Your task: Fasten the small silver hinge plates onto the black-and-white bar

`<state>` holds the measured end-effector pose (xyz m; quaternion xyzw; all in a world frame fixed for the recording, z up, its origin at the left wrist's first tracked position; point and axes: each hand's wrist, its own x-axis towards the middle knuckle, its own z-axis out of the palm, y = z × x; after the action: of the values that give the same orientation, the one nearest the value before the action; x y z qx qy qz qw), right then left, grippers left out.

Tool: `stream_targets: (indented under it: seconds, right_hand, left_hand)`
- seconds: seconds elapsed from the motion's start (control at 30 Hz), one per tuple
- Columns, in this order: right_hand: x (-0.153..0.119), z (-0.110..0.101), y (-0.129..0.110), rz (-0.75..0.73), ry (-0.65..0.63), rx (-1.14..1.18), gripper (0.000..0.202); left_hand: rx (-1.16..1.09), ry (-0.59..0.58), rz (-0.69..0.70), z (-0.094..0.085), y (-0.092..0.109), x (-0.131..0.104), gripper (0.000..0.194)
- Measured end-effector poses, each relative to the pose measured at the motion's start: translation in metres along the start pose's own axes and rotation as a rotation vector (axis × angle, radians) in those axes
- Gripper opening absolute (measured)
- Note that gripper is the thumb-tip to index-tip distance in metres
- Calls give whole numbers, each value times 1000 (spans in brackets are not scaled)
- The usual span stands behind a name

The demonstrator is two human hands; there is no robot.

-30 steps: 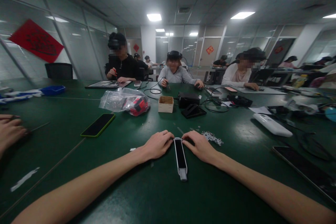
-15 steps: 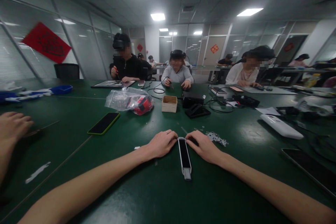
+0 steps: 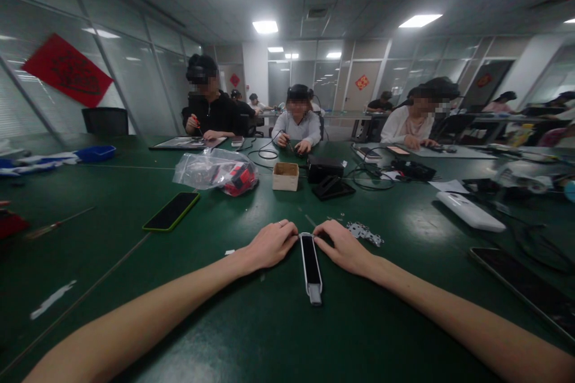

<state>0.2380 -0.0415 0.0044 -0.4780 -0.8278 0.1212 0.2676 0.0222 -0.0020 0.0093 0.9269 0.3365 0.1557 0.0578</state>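
A slim white pen-shaped device (image 3: pixel 311 263) with a long black screen lies on the green table, its grey tip towards me. My left hand (image 3: pixel 275 244) rests on the left of its far end, with curled fingers and the fingertips against the edge. From the other side, my right hand (image 3: pixel 342 246) pinches at the same far end. The exact contact of the fingertips is too small to make out. Just beyond my right hand lies a pile of small silvery flat parts (image 3: pixel 366 233).
Left of my hands lies a green-edged phone (image 3: pixel 171 212). Farther out are a clear plastic bag (image 3: pixel 197 170) with red items and a small box (image 3: pixel 286 177). A white case (image 3: pixel 469 212) and a dark phone (image 3: pixel 521 287) lie to the right. Several people work across the table.
The view has shifted slightly, so things sit a little farther left. Another person's hand at the far left has left the picture. My hands keep their hold at the device's far end.
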Motion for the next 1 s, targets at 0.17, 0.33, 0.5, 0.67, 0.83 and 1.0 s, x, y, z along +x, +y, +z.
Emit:
stream_targets:
  seconds: [0.17, 0.33, 0.5, 0.67, 0.83, 1.0]
  right_hand:
    - [6, -26, 13, -20, -76, -114, 30]
    - [15, -83, 50, 90, -234, -380, 22]
    - [11, -102, 86, 266, -441, -516, 17]
    - [9, -92, 91, 305, -434, -478, 16]
    - [12, -89, 90, 317, -406, -437, 14]
    - [13, -89, 95, 315, -433, -369, 14]
  left_hand:
    - [-8, -7, -9, -1, 1, 0, 12]
    - [-24, 6, 3, -1, 0, 0, 12]
    - [-37, 19, 7, 0, -2, -1, 12]
    - [-40, 25, -1, -1, -2, -2, 10]
    - [-38, 17, -2, -2, -1, -2, 12]
    - [-31, 12, -2, -2, 0, -1, 12]
